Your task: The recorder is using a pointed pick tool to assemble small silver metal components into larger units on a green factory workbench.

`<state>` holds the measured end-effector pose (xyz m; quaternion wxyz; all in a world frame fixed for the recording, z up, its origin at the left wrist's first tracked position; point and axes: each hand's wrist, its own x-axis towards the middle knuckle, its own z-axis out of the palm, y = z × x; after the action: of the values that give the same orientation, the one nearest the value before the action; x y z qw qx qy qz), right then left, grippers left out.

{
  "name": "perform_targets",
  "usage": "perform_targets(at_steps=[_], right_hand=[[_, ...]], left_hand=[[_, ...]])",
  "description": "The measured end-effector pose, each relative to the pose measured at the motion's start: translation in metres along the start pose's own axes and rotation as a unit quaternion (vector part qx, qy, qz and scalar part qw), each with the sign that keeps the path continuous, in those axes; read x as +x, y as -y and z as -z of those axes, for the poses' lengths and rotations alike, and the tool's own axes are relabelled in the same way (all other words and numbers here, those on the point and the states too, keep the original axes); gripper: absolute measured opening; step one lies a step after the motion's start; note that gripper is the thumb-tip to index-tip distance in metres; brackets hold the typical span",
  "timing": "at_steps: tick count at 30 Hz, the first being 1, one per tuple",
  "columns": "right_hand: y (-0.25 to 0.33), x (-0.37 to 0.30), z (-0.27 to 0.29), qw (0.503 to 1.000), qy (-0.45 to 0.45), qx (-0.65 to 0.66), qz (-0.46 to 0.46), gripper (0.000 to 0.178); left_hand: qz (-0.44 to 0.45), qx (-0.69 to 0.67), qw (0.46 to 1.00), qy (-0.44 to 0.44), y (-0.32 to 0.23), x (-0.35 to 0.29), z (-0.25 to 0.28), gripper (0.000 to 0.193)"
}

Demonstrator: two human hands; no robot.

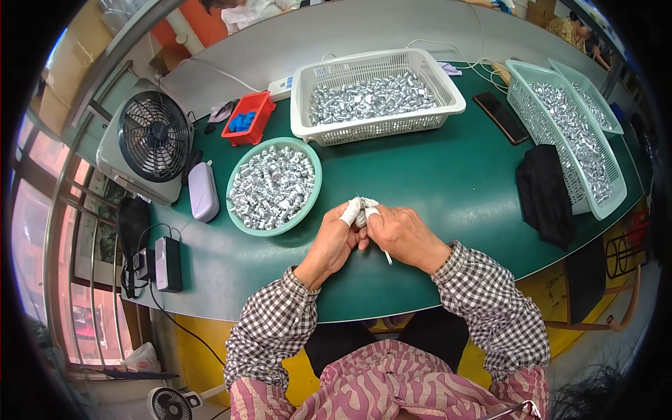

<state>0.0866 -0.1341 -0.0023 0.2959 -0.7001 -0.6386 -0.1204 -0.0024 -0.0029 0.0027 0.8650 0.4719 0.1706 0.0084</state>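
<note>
Both hands meet over the near middle of the green table, the left hand and right hand with taped fingertips pinched closed on a tiny, barely visible piece, which calls for a steady, light grip.

Small assembly workshop, green worktable, baskets w/ silver metal parts, desk fan, co-workers nearby
</note>
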Motion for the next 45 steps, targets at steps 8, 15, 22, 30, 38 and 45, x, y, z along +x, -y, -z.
perform_targets(at_steps=[8, 15, 22, 30, 38, 45], right_hand=[[-0.005, 0.008, 0.004, 0.921, -0.039, 0.357, -0.148, 0.013], [-0.001, 0.008, 0.008, 0.865, -0.035, 0.459, -0.199, 0.016], [-0.006, 0.007, 0.003, 0.963, -0.088, 0.243, -0.075, 0.020], [0.006, 0.007, 0.019, 0.880, -0.026, 0.402, -0.251, 0.016], [-0.004, 0.003, 0.007, 0.983, -0.111, 0.147, -0.011, 0.012], [-0.006, 0.002, 0.010, 0.997, -0.052, 0.044, 0.027, 0.015]], left_hand=[[-0.058, -0.153, 0.986, -0.005, 0.002, 0.006, 0.000, 0.030], [-0.062, -0.156, 0.985, 0.029, 0.004, 0.002, -0.001, 0.030], [-0.053, -0.120, 0.991, 0.017, 0.003, 0.003, -0.001, 0.030], [-0.065, -0.149, 0.986, 0.049, 0.002, -0.001, -0.005, 0.031], [-0.064, -0.150, 0.985, 0.056, 0.003, 0.003, 0.001, 0.032], [-0.046, -0.128, 0.991, 0.005, 0.002, 0.003, -0.001, 0.032]])
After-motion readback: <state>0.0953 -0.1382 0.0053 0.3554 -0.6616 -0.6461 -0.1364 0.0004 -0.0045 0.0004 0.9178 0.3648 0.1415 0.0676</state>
